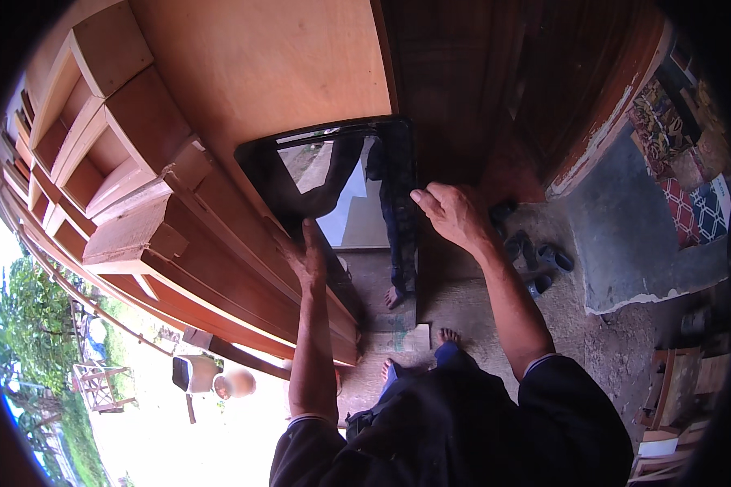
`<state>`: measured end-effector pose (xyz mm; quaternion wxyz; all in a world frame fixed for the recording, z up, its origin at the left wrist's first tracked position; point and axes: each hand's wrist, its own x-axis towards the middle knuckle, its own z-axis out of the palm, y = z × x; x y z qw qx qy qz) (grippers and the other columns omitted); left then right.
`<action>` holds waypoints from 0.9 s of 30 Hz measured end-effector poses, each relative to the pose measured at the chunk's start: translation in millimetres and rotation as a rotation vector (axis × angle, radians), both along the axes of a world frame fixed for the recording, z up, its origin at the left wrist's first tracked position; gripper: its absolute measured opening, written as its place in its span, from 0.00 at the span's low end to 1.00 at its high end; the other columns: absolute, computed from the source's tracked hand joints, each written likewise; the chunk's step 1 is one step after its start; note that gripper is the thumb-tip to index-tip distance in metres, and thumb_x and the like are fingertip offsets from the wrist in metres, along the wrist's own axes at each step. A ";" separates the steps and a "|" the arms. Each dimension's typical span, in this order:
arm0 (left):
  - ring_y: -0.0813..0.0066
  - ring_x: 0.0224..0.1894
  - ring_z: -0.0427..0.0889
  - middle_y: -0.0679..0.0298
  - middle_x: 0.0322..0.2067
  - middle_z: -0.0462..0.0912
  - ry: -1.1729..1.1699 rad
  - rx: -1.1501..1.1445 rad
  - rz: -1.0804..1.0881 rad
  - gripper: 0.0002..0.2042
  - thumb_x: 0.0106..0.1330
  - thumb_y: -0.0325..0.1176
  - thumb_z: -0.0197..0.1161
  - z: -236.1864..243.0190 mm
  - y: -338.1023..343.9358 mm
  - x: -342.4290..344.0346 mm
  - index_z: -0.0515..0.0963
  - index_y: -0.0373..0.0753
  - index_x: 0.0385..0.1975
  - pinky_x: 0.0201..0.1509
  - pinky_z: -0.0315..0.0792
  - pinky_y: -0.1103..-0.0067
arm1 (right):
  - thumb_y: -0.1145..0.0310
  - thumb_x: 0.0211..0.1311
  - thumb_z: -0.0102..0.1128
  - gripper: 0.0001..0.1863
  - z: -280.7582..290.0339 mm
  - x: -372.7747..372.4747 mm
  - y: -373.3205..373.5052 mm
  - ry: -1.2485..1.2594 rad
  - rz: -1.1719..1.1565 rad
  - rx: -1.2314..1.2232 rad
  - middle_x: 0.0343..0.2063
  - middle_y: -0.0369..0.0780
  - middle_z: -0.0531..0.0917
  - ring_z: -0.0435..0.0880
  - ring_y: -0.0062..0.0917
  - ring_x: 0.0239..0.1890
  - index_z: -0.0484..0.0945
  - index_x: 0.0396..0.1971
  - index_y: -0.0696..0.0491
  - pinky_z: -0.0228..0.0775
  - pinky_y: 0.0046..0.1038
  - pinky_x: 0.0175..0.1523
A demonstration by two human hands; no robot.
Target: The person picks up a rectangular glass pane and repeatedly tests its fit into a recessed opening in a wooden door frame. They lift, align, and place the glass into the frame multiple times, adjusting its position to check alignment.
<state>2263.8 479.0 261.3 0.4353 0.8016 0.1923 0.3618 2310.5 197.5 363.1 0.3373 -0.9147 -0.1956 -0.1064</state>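
Note:
A glossy dark glass panel [353,199] with a rounded black frame stands upright in front of me, mirroring legs and a bright patch of outdoors. My left hand [302,258] is open beside the panel's left edge, thumb up and fingers stretched out; whether it touches the frame I cannot tell. Just off the right edge, my right hand [456,215] has its fingers curled in and its thumb pointing at the frame. What those fingers hold, if anything, is hidden.
Stacked wooden frames [130,211] crowd the left side. A plain wooden board [260,65] rises behind the panel. Sandals [554,258] lie on the concrete floor at right, near a grey sheet [625,235]. Wood pieces [674,390] are piled at lower right.

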 end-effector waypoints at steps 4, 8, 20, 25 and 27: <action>0.49 0.76 0.37 0.48 0.74 0.40 0.040 0.080 0.070 0.45 0.67 0.59 0.55 -7.1 -19.1 -8.6 0.42 0.40 0.74 0.76 0.34 0.54 | 0.51 0.72 0.53 0.24 -35.0 8.2 -39.7 0.250 0.023 0.273 0.15 0.37 0.77 0.81 0.20 0.21 0.74 0.21 0.56 0.73 0.26 0.29; 0.48 0.76 0.37 0.49 0.75 0.39 0.074 0.095 0.097 0.46 0.66 0.63 0.53 -25.4 -32.1 -21.8 0.41 0.41 0.74 0.74 0.34 0.49 | 0.51 0.70 0.53 0.24 -90.2 1.2 -73.0 0.407 -0.052 0.274 0.16 0.43 0.79 0.83 0.38 0.23 0.72 0.20 0.55 0.73 0.34 0.30; 0.41 0.74 0.46 0.44 0.73 0.43 0.257 0.215 -0.139 0.43 0.65 0.55 0.59 -101.2 -78.8 -76.2 0.47 0.41 0.73 0.73 0.45 0.54 | 0.54 0.66 0.52 0.19 -344.2 -201.1 -205.6 0.681 -0.278 -0.191 0.31 0.50 0.83 0.83 0.47 0.37 0.77 0.27 0.56 0.74 0.43 0.39; 0.41 0.72 0.49 0.44 0.72 0.46 0.334 0.311 -0.395 0.40 0.64 0.49 0.62 -129.6 -95.4 -102.5 0.52 0.42 0.72 0.73 0.47 0.54 | 0.63 0.64 0.54 0.11 -395.0 -354.4 -220.4 1.207 -0.698 0.695 0.22 0.43 0.83 0.84 0.29 0.19 0.76 0.26 0.53 0.72 0.30 0.18; 0.42 0.71 0.53 0.44 0.72 0.49 0.343 0.436 -0.534 0.39 0.62 0.46 0.64 -149.6 -97.0 -119.3 0.54 0.42 0.71 0.71 0.51 0.55 | 0.66 0.63 0.54 0.09 -410.0 -407.5 -216.8 1.255 -0.838 0.880 0.20 0.41 0.83 0.84 0.27 0.17 0.76 0.26 0.54 0.72 0.29 0.17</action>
